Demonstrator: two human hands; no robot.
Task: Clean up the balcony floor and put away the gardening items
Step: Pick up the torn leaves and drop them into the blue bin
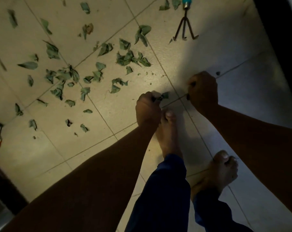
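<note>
A: Dry, curled grey-green leaves [71, 74] are littering the cream tiled floor [108, 14], mostly nine to eleven o'clock. The left hand [147, 108] is pinching one leaf.

B: Likely light, brittle; gather loosely. The right hand [203, 90] is curling, contents unclear. A teal-handled three-pronged metal hand rake [185, 27] is lying at one o'clock.
</note>
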